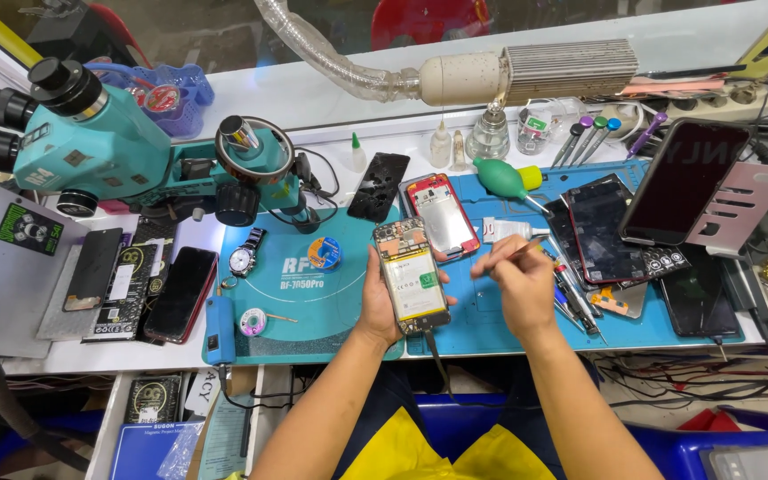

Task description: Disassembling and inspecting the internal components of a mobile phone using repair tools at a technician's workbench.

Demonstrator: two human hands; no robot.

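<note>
Two bare arms reach up from the bottom of the frame, over yellow and blue clothes. At the middle of the frame, the left hand (382, 307) holds an opened phone (412, 276) with its back cover off. Its fingers wrap around the phone's left edge and the thumb presses the right edge, so the phone stays flat and steady with its insides facing up. The right hand (517, 280) is just beside the phone, on its right. Its fingers are pinched shut on a thin tool (529, 246), held like a pencil, and the tip points up and away from the phone. Both hands hover just above the blue work mat (500, 331) on the white tabletop (73, 357). A red phone shell (442, 216) lies just above the opened phone. A teal microscope (91, 142) stands in the upper left of the frame. More dark phones and screens lie at the left and right, close at hand.
</note>
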